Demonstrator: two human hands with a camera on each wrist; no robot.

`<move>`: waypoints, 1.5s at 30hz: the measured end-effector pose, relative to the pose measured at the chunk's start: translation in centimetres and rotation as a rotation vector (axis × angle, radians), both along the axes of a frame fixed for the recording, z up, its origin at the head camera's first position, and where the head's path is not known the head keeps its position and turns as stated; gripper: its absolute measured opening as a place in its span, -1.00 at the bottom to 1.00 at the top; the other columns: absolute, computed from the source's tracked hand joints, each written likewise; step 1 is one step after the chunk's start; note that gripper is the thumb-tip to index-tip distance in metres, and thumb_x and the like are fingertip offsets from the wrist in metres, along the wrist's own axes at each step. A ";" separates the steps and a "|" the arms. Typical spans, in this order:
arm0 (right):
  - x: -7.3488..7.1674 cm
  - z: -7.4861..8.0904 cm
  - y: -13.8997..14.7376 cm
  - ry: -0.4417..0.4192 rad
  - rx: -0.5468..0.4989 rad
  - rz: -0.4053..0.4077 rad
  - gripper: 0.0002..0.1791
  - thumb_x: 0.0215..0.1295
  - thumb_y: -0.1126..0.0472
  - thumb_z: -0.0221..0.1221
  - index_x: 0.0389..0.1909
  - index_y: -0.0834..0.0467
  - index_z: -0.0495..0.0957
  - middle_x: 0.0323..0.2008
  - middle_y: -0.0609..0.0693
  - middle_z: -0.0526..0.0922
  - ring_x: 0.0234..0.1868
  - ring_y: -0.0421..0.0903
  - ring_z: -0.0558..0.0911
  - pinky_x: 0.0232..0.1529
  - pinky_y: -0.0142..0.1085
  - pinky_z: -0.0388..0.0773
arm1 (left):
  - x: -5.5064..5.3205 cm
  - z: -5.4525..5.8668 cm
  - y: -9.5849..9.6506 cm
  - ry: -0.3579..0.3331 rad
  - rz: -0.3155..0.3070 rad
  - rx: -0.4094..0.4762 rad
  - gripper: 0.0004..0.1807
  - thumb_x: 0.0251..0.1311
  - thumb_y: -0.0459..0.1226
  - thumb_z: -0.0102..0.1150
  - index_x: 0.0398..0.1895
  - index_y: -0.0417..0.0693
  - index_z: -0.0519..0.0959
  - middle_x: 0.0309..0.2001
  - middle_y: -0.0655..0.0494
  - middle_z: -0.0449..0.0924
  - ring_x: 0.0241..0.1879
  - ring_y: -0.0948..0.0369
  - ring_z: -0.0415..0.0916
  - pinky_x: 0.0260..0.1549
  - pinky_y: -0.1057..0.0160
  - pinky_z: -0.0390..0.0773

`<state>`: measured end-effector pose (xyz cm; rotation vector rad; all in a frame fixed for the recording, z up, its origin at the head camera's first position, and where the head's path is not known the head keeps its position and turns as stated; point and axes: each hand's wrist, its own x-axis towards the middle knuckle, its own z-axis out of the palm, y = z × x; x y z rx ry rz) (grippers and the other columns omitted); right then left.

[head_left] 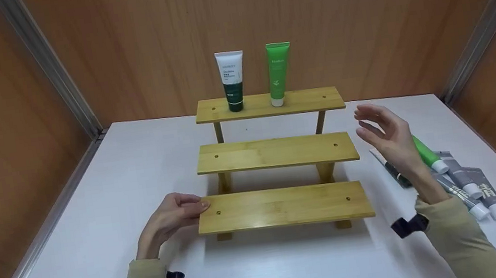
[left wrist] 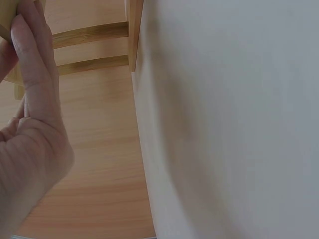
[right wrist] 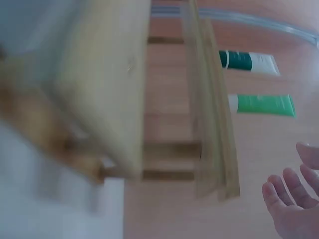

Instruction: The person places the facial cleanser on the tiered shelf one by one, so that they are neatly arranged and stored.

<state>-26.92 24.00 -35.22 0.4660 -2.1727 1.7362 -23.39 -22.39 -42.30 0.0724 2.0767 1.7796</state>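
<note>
A three-tier bamboo shelf stands on the white table. On its top tier stand a white and dark green tube and a bright green tube, caps down and a little apart. My left hand pinches the left end of the lowest board, thumb on top and fingers beneath. My right hand hovers right of the middle board, fingers loosely curved and holding nothing. In the right wrist view, the right hand shows at the lower right edge, apart from both standing tubes.
Right of the shelf, several tubes lie in a loose pile: a green tube, grey tubes with white caps, and a white and dark green one nearest the shelf. Wood-look panels enclose the table at back and sides.
</note>
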 end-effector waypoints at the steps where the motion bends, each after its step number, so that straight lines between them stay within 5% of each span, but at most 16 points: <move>1: 0.4 -0.4 0.7 0.002 0.011 -0.006 -0.46 0.36 0.41 0.22 0.33 0.36 0.35 0.17 0.02 0.52 0.21 -0.22 0.55 0.26 -0.53 0.49 | 0.0 0.0 0.0 0.001 -0.004 0.006 -0.47 0.28 -0.27 0.30 0.14 -0.55 0.47 -0.17 -0.01 0.77 -0.22 0.25 0.74 -0.13 0.30 0.74; 12: 3.5 -4.7 7.3 0.031 0.236 -0.069 -0.54 0.39 0.38 0.20 0.27 0.41 0.40 0.09 -0.30 0.60 0.13 -0.44 0.61 0.17 -0.63 0.48 | -0.1 -0.1 0.0 0.007 -0.002 -0.021 -0.50 0.28 -0.25 0.31 0.10 -0.52 0.51 -0.18 -0.03 0.77 -0.22 0.24 0.74 -0.14 0.30 0.74; 31: 4.5 -8.6 12.4 -0.124 0.460 0.023 -0.52 0.42 0.31 0.19 0.28 0.43 0.37 0.04 -0.55 0.55 0.11 -0.73 0.42 0.12 -0.82 0.33 | -0.1 -0.1 0.1 -0.012 0.026 -0.029 -0.44 0.26 -0.23 0.33 0.14 -0.54 0.47 -0.15 -0.06 0.77 -0.20 0.21 0.75 -0.10 0.26 0.75; 36: 4.3 -8.8 12.9 -0.155 0.499 0.036 -0.52 0.40 0.30 0.20 0.28 0.37 0.41 0.09 -0.41 0.58 0.12 -0.76 0.36 0.13 -0.83 0.28 | -0.1 0.0 0.2 -0.004 0.034 -0.054 -0.46 0.27 -0.24 0.32 0.14 -0.53 0.49 -0.16 -0.06 0.76 -0.20 0.21 0.74 -0.10 0.26 0.75; 42: 4.3 -8.6 13.0 -0.220 0.546 0.027 -0.51 0.41 0.25 0.21 0.29 0.33 0.42 0.22 0.19 0.58 0.11 -0.81 0.27 0.13 -0.84 0.23 | -0.1 0.0 0.3 0.002 0.028 -0.065 -0.49 0.28 -0.24 0.31 0.11 -0.52 0.51 -0.16 -0.05 0.76 -0.21 0.21 0.74 -0.11 0.27 0.75; 45: 4.3 -8.5 12.9 -0.269 0.590 0.006 -0.48 0.43 0.20 0.20 0.33 0.30 0.40 0.28 0.32 0.50 0.26 -0.53 0.42 0.15 -0.81 0.24 | 0.0 -0.1 0.2 -0.001 0.027 -0.044 -0.52 0.27 -0.25 0.32 0.09 -0.50 0.53 -0.19 -0.01 0.76 -0.22 0.22 0.74 -0.12 0.27 0.75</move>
